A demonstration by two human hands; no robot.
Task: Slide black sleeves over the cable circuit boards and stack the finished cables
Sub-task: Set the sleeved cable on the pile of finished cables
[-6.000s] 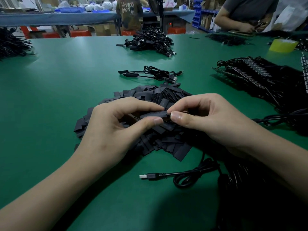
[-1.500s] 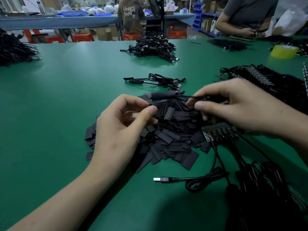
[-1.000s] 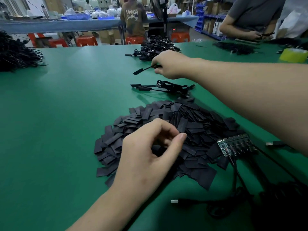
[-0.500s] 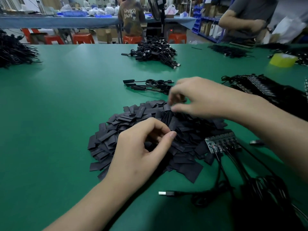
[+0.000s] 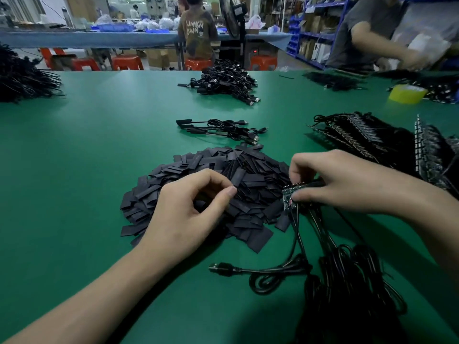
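Observation:
A heap of flat black sleeves (image 5: 248, 175) lies mid-table. My left hand (image 5: 188, 214) rests on its near side, fingers and thumb curled round a sleeve that the hand mostly hides. At the heap's right edge my right hand (image 5: 342, 184) pinches one green circuit board (image 5: 289, 197) from a row of boards on black cables (image 5: 347, 281) that run down to the lower right. A small stack of finished cables (image 5: 223, 130) lies beyond the heap.
A bigger pile of finished cables (image 5: 223, 83) sits farther back. Rows of bare-board cables (image 5: 367, 140) fill the right side, with a yellow tape roll (image 5: 407, 93) behind. A loose USB plug (image 5: 221, 268) lies near the front. Another worker (image 5: 372, 33) sits at the back right.
My right hand laid a sleeved cable on the small stack, drew back toward me and took hold of a circuit board. My left hand stayed on the sleeve heap.

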